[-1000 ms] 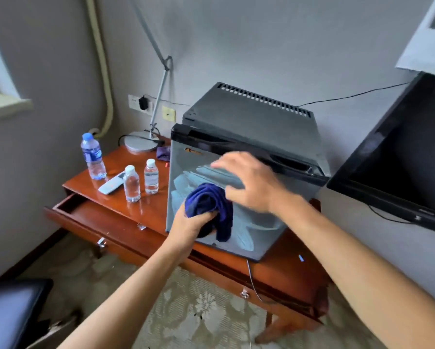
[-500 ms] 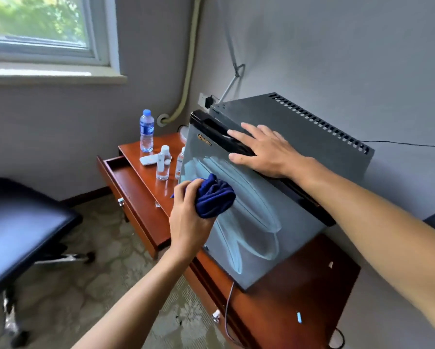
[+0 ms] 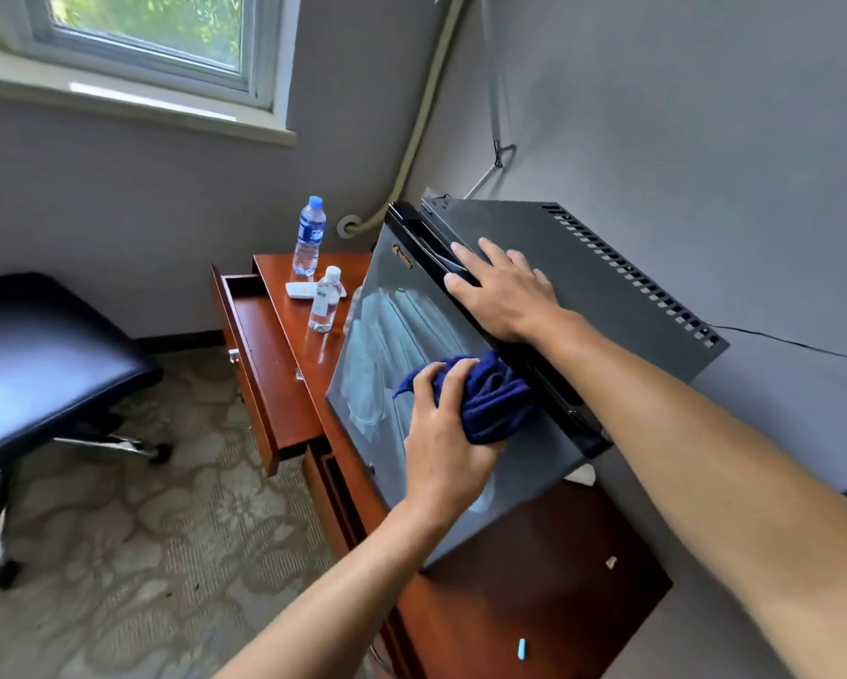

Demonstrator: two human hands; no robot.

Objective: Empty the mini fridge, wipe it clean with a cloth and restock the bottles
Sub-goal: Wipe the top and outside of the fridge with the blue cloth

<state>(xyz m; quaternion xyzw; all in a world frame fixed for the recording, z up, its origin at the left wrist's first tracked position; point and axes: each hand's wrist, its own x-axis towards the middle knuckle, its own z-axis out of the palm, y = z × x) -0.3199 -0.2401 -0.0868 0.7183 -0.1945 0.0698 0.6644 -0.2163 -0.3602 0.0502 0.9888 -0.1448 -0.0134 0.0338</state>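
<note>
Blue cloth (image 3: 492, 401) bunched in left hand (image 3: 443, 441), fingers curled round it, pressed on closed grey fridge (image 3: 402, 365) door; right hand (image 3: 502, 289) flat on fridge top edge, fingers straight, slightly spread; fridge on wooden desk (image 3: 534, 600); two bottles (image 3: 309, 237) (image 3: 325, 300) left of fridge; drawer (image 3: 250, 345) open.

Count of things on and around the desk

One mini fridge (image 3: 465, 423), one blue cloth (image 3: 490, 399), two clearly visible bottles: blue-capped (image 3: 309, 236) at eleven o'clock, white-capped (image 3: 325, 300) beside it; one remote (image 3: 300, 290), one open drawer (image 3: 245, 325), one chair (image 3: 44, 355).
</note>
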